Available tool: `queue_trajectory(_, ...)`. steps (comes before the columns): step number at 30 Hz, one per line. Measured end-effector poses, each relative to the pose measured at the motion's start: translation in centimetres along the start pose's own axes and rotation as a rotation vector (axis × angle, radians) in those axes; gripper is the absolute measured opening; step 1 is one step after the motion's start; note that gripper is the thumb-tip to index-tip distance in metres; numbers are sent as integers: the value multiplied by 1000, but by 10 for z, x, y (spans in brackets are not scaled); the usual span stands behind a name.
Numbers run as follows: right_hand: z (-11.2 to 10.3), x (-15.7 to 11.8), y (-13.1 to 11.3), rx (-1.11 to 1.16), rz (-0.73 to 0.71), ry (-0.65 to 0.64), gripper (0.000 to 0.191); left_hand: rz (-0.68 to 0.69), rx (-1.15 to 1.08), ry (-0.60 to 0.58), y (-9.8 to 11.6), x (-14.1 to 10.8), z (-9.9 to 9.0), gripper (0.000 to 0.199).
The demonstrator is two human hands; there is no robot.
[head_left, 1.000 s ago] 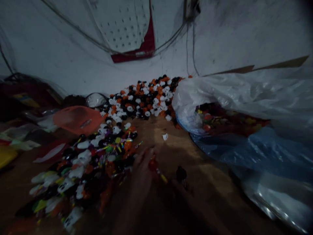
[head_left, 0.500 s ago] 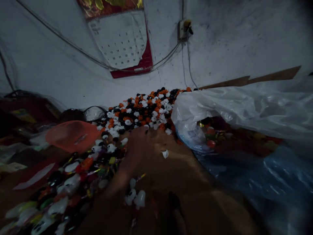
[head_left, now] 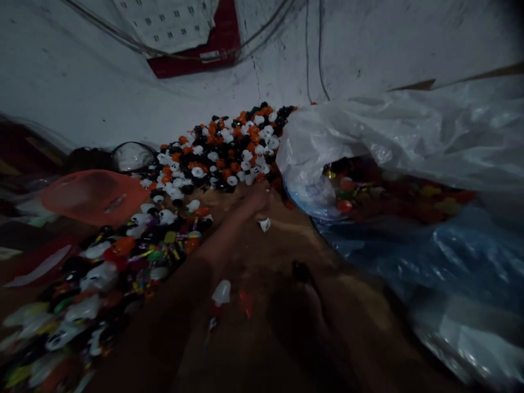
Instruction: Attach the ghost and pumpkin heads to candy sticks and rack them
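My left hand (head_left: pixel 256 197) reaches out at the near edge of a heap of small orange, black and white pieces (head_left: pixel 223 150); blur and dim light hide what its fingers hold, if anything. A white scrap (head_left: pixel 264 224) lies just below it. My right hand (head_left: pixel 303 273) is a dark, smeared shape lower down on the brown surface (head_left: pixel 278 245), its fingers unclear. Between my forearms lie a white ghost-shaped piece (head_left: pixel 221 292) and a red piece (head_left: pixel 246 303). Mixed coloured pieces (head_left: pixel 98 278) spread across the left.
An open clear plastic bag (head_left: pixel 323 125) with colourful pieces inside fills the right side, with blue plastic (head_left: pixel 409 256) below. An orange round object (head_left: pixel 94 196) lies at left. Behind are a wall, hanging cords and a calendar (head_left: pixel 196 63).
The view has tilted down. My left hand has moved right and forward, nearer the white scrap. Fewer white pieces show between my forearms, and a red piece is now clearer there.
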State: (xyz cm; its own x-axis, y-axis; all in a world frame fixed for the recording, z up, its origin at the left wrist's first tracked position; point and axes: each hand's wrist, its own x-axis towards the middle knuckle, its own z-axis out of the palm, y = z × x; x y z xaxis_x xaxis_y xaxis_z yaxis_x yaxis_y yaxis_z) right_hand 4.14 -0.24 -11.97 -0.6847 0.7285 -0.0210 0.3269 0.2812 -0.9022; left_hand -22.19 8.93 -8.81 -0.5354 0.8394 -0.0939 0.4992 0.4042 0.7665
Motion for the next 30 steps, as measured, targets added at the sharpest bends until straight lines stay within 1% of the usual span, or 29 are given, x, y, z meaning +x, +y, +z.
queue_trajectory(2, -4, 11, 1, -65, -53, 60, 31, -89, -157, -71, -1, -28, -1, 28)
queue_trajectory(5, -4, 26, 5, -233, -256, 208, 30, -184, -383, -129, -2, -82, 4, 34)
queue_trajectory(8, 3, 34, 14, -396, -449, 356, 28, -230, -555, -100, -1, -128, 14, 30)
queue_trajectory(11, 10, 34, 22, -466, -619, 408, 27, -273, -726, -67, 2, -155, 23, 31)
queue_trajectory(12, 11, 32, 22, -478, -643, 401, 28, -289, -771, -59, 3, -160, 25, 32)
queue_trajectory(13, 11, 30, 21, -493, -634, 381, 30, -301, -805, -54, 3, -163, 27, 34)
queue_trajectory(15, 9, 24, 15, -532, -560, 319, 33, -305, -824, -53, 4, -167, 28, 37)
queue_trajectory(17, 5, 19, 8, -572, -464, 223, 34, -290, -788, -67, 3, -168, 28, 40)
queue_trajectory(19, -1, 16, 2, -621, -415, 146, 34, -273, -672, -72, 2, -169, 27, 42)
queue_trajectory(21, -6, 14, -2, -699, -381, 103, 33, -224, -516, -48, 1, -171, 26, 43)
queue_trajectory(24, -10, 13, -6, -820, -343, 94, 25, -85, -289, 17, 3, -174, 26, 43)
queue_trajectory(27, -10, 14, -6, -861, -317, 66, 20, 70, -82, 76, 7, -177, 28, 41)
queue_trajectory(28, -10, 14, -5, -858, -318, 58, 22, 87, -51, 96, 9, -178, 30, 41)
queue_trajectory(30, -8, 13, -1, -837, -338, 63, 28, 50, -81, 110, 11, -179, 36, 42)
